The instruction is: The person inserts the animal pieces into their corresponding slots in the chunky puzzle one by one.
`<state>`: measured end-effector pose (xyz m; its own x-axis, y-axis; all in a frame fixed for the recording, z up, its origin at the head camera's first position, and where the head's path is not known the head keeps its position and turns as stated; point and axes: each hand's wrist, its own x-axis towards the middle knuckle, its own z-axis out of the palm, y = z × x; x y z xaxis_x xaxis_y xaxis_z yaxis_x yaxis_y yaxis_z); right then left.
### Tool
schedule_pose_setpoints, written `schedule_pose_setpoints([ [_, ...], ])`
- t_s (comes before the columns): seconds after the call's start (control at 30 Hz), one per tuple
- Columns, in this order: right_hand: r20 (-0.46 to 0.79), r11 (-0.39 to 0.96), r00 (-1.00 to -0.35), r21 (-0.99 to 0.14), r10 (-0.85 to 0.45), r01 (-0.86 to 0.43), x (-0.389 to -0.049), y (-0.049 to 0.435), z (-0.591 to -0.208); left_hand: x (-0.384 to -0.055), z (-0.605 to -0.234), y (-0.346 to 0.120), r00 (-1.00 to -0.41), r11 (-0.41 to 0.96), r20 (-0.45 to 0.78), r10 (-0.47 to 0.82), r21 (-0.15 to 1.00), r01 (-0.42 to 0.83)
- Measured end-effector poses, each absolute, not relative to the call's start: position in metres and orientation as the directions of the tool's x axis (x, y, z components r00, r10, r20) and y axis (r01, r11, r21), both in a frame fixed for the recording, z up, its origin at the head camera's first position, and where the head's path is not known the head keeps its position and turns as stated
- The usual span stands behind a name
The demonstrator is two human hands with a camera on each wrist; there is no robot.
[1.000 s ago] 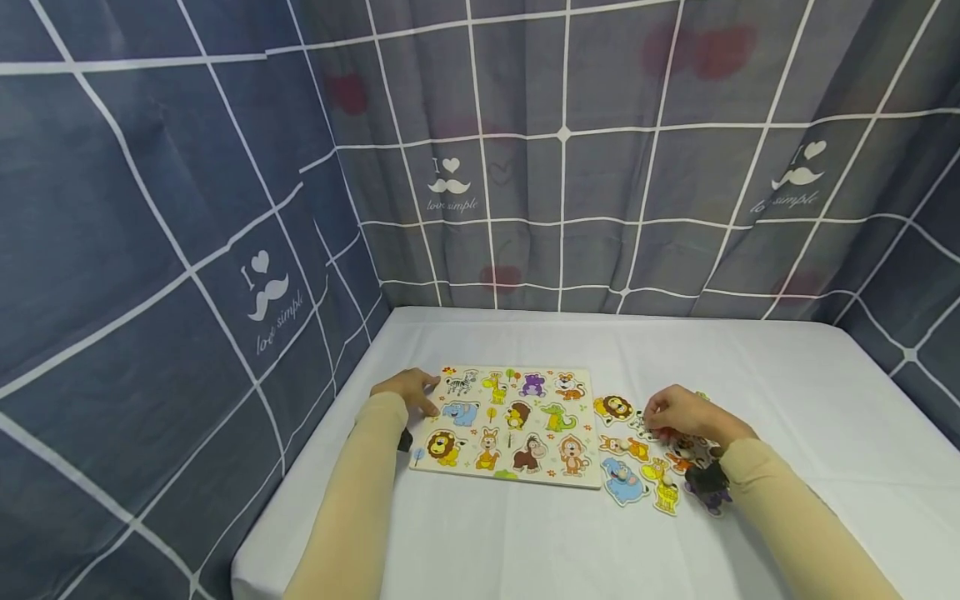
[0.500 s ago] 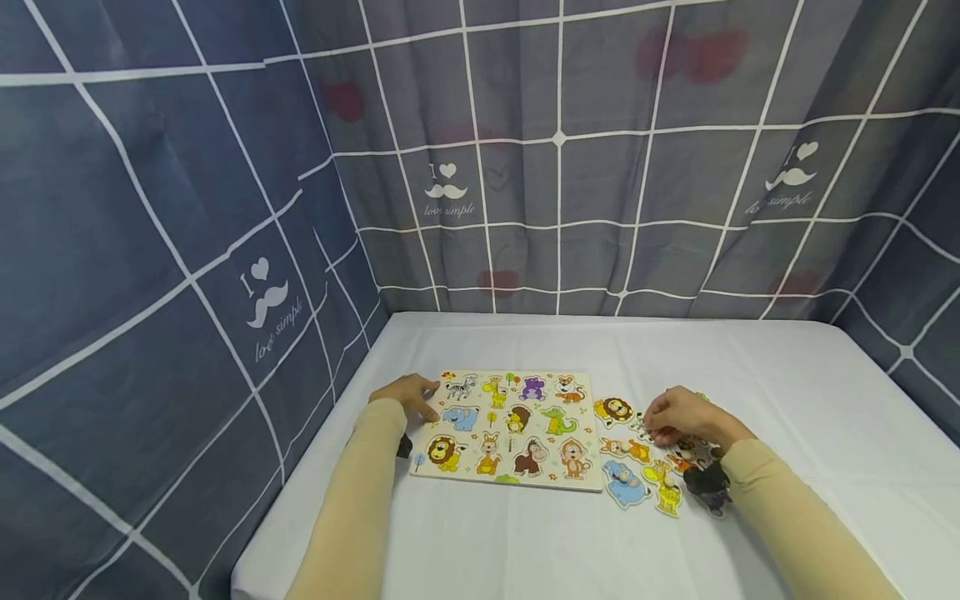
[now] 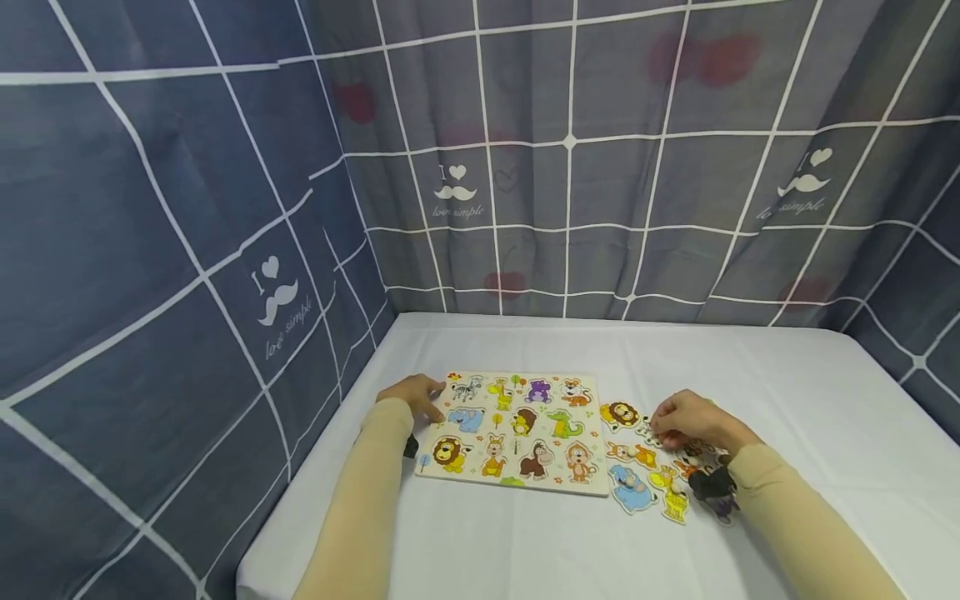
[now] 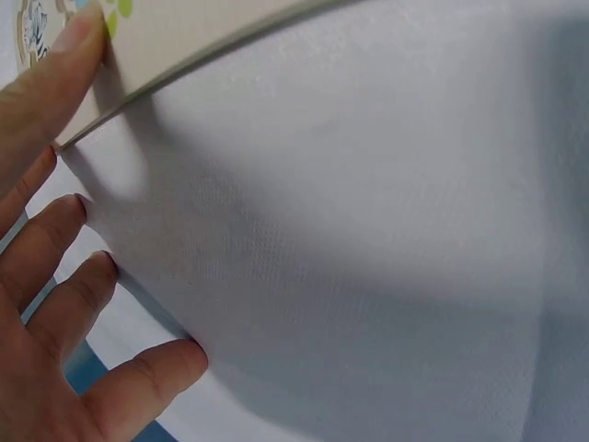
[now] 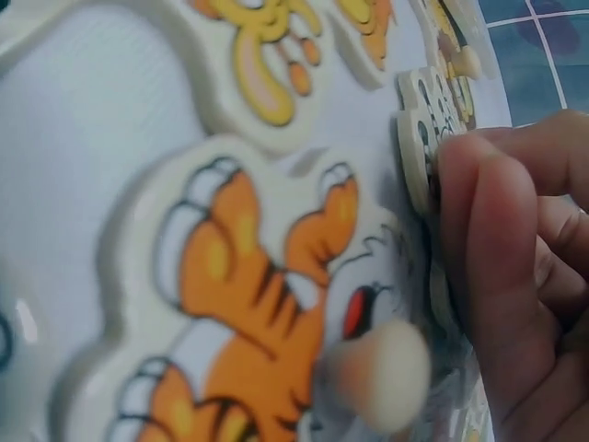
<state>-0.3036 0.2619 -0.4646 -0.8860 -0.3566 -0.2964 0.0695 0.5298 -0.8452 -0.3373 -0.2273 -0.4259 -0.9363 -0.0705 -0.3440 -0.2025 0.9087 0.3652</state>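
A wooden animal puzzle board (image 3: 477, 477) lies on the white table, its animal pictures facing up. At its left edge rests my left hand (image 3: 412, 395); in the left wrist view the thumb (image 4: 55, 92) lies on top of the board, while the other fingers spread along the side and over the cloth. My right hand (image 3: 693, 419) is among the loose pieces right of the board. Its thumb and fingertips pinch a black-and-white puzzle piece (image 5: 423, 152), tilted up in the right wrist view. Close by lies a tiger piece (image 5: 244, 354) with a round wooden knob (image 5: 400, 378).
Loose knobbed pieces lie beside the board: a lion (image 3: 621, 415), an elephant (image 3: 632, 490), a giraffe (image 3: 672, 500) and several others, some partly covered by the right hand and its wrist camera. A checked curtain (image 3: 525, 192) hangs behind and left of the table.
The head view has shifted slightly. Both hands stay in place, the left at the board's edge and the right at the black-and-white piece.
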Motion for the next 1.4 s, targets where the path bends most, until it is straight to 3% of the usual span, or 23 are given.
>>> schedule_pose_setpoints([
  [0.57,-0.245,0.479,-0.874,-0.877,-0.419,0.016,-0.307,0.266,-0.457,-0.336,-0.421,-0.223,-0.936,0.9,-0.337,-0.1,0.37,-0.229],
  [1.4,-0.23,0.511,-0.876,-0.86,-0.424,-0.021,-0.317,0.24,-0.454,-0.337,-0.434,-0.227,-0.922,0.875,-0.355,-0.152,0.385,-0.292],
])
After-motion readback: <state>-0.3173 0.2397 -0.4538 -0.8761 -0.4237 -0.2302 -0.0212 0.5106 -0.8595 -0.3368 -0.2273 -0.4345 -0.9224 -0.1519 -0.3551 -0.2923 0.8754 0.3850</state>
